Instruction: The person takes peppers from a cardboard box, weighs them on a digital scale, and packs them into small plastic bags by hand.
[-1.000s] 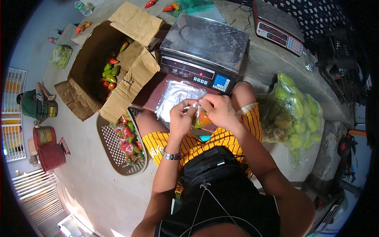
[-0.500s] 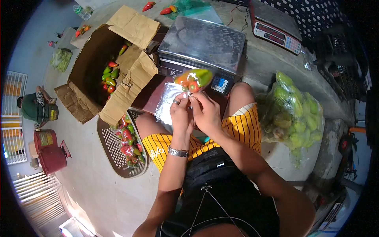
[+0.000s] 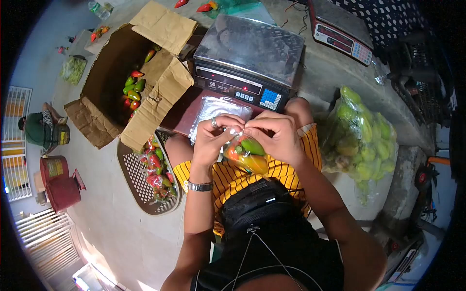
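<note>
Between my hands hangs a clear plastic bag of peppers (image 3: 248, 154), green, orange and red, above my lap. My left hand (image 3: 213, 140) pinches the bag's gathered neck from one side. From the other side my right hand (image 3: 277, 136) grips the same neck, fingertips nearly touching the left ones. Just beyond them, a stack of clear plastic bags (image 3: 213, 110) lies on a dark red surface in front of the digital scale (image 3: 247, 53). To the left stands an open cardboard box (image 3: 104, 82) with loose peppers (image 3: 133, 89) inside.
A perforated basket (image 3: 133, 179) holding bagged peppers (image 3: 158, 169) stands by my left leg. On the right sits a large bag of green vegetables (image 3: 361, 140). A second scale (image 3: 342, 36) is on the ledge. A person (image 3: 41, 128) is at the far left.
The bag of peppers has come down from in front of the scale toward my lap and now hangs below my fingers. Both hands have moved nearer my body.
</note>
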The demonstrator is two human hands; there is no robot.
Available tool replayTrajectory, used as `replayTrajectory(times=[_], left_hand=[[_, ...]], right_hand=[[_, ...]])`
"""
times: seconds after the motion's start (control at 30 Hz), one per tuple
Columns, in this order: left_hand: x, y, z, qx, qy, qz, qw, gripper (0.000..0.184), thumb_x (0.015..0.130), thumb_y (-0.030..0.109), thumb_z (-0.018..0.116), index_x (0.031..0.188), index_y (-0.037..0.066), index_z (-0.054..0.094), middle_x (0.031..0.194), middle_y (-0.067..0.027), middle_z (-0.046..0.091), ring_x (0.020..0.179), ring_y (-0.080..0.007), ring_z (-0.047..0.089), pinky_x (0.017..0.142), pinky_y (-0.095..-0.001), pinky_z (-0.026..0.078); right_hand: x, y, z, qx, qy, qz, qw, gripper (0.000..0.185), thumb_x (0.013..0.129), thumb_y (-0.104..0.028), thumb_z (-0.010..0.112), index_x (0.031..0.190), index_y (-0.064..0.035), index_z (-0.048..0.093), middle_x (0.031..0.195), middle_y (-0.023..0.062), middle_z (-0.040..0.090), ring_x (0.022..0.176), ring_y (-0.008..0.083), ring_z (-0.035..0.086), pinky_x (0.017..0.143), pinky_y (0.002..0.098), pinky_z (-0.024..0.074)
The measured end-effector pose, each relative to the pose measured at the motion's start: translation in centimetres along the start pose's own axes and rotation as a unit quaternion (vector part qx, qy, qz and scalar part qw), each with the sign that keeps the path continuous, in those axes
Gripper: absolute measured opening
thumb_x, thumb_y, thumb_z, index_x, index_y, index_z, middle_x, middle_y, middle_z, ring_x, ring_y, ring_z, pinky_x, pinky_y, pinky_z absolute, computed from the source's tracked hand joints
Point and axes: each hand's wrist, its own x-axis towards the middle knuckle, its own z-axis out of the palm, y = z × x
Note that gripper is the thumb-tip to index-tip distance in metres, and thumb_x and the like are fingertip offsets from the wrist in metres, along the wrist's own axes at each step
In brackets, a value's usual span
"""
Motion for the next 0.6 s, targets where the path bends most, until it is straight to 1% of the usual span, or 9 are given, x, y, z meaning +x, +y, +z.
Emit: replayTrajectory(times=[0.03, 0.07, 0.1, 0.13, 0.2, 0.3, 0.4, 0.53, 0.6], left_hand=[[0.1, 0.1, 0.3, 0.014, 0.027, -0.004, 1.000, 0.011, 0.089, -0.007, 0.070, 0.098, -0.005, 0.075, 0.107, -0.0141, 0.074, 0.099, -0.0170, 0.068, 0.089, -0.0306, 0.055], [-0.1, 0.0, 0.5, 0.034, 0.058, -0.013, 0.998, 0.012, 0.090, -0.006, 0.070, 0.102, -0.004, 0.075, 0.106, -0.0112, 0.075, 0.093, -0.0128, 0.069, 0.085, -0.0275, 0.055], [-0.2, 0.1, 0.7, 0.060, 0.072, -0.026, 0.995, 0.013, 0.091, -0.006, 0.070, 0.102, -0.004, 0.075, 0.105, -0.0103, 0.075, 0.091, -0.0116, 0.069, 0.083, -0.0264, 0.055], [-0.3, 0.4, 1.0, 0.086, 0.086, -0.039, 0.992, 0.013, 0.091, -0.005, 0.070, 0.103, -0.004, 0.074, 0.103, -0.0093, 0.076, 0.088, -0.0104, 0.068, 0.081, -0.0253, 0.055], [-0.3, 0.5, 1.0, 0.109, 0.101, -0.059, 0.987, 0.014, 0.093, -0.002, 0.071, 0.106, -0.005, 0.074, 0.098, -0.0071, 0.076, 0.083, -0.0085, 0.067, 0.077, -0.0231, 0.055], [-0.3, 1.7, 0.7, 0.126, 0.057, -0.085, 0.987, 0.014, 0.093, -0.002, 0.072, 0.107, -0.005, 0.073, 0.097, -0.0066, 0.075, 0.083, -0.0090, 0.068, 0.075, -0.0233, 0.055], [-0.3, 2.2, 0.2, 0.097, 0.035, -0.122, 0.987, 0.015, 0.093, -0.004, 0.071, 0.107, -0.005, 0.073, 0.097, -0.0067, 0.075, 0.085, -0.0094, 0.068, 0.076, -0.0240, 0.054], [0.0, 1.0, -0.6, 0.083, 0.017, -0.073, 0.994, 0.012, 0.093, -0.006, 0.070, 0.105, -0.005, 0.072, 0.096, -0.0053, 0.074, 0.084, -0.0098, 0.067, 0.077, -0.0249, 0.054], [0.0, 0.8, -0.5, 0.088, 0.007, -0.055, 0.995, 0.010, 0.093, -0.006, 0.069, 0.103, -0.004, 0.072, 0.096, -0.0039, 0.073, 0.084, -0.0097, 0.066, 0.077, -0.0249, 0.053]], right_hand=[[0.2, 0.0, 0.2, -0.049, 0.020, -0.045, 0.998, 0.014, 0.085, 0.000, 0.075, 0.100, -0.0003, 0.076, 0.090, 0.0123, 0.071, 0.079, 0.0216, 0.070, 0.069, 0.0320, 0.0540], [0.3, 0.0, 0.5, -0.097, 0.038, -0.088, 0.991, 0.014, 0.085, 0.001, 0.074, 0.098, -0.0001, 0.075, 0.089, 0.0124, 0.070, 0.079, 0.0243, 0.070, 0.069, 0.0337, 0.0545], [0.3, 0.1, 0.8, -0.145, 0.057, -0.132, 0.979, 0.013, 0.084, 0.003, 0.073, 0.097, 0.0001, 0.074, 0.088, 0.0126, 0.069, 0.078, 0.0271, 0.070, 0.070, 0.0354, 0.0550], [0.4, 0.1, 1.0, -0.149, 0.061, -0.141, 0.977, 0.016, 0.081, 0.005, 0.071, 0.096, -0.0008, 0.072, 0.088, 0.0129, 0.068, 0.080, 0.0316, 0.068, 0.071, 0.0385, 0.0553], [0.6, 0.2, 1.0, -0.174, 0.051, -0.167, 0.969, 0.019, 0.079, 0.005, 0.071, 0.096, -0.0013, 0.072, 0.089, 0.0123, 0.068, 0.081, 0.0300, 0.068, 0.072, 0.0381, 0.0549], [0.6, 0.5, 1.2, -0.188, 0.048, -0.204, 0.960, 0.022, 0.076, 0.005, 0.072, 0.097, -0.0019, 0.071, 0.091, 0.0117, 0.067, 0.082, 0.0282, 0.067, 0.072, 0.0377, 0.0547], [1.1, 0.0, 0.9, -0.164, 0.032, -0.226, 0.960, 0.023, 0.074, 0.005, 0.073, 0.096, -0.0020, 0.071, 0.091, 0.0114, 0.068, 0.081, 0.0274, 0.067, 0.072, 0.0370, 0.0548], [2.2, 0.8, 0.2, -0.128, -0.003, -0.231, 0.964, 0.023, 0.073, 0.004, 0.076, 0.095, -0.0025, 0.073, 0.088, 0.0104, 0.070, 0.079, 0.0255, 0.068, 0.070, 0.0357, 0.0551], [2.1, 1.1, 0.2, -0.092, 0.011, -0.209, 0.974, 0.018, 0.077, 0.003, 0.076, 0.093, -0.0026, 0.073, 0.087, 0.0096, 0.070, 0.077, 0.0238, 0.069, 0.069, 0.0345, 0.0551]])
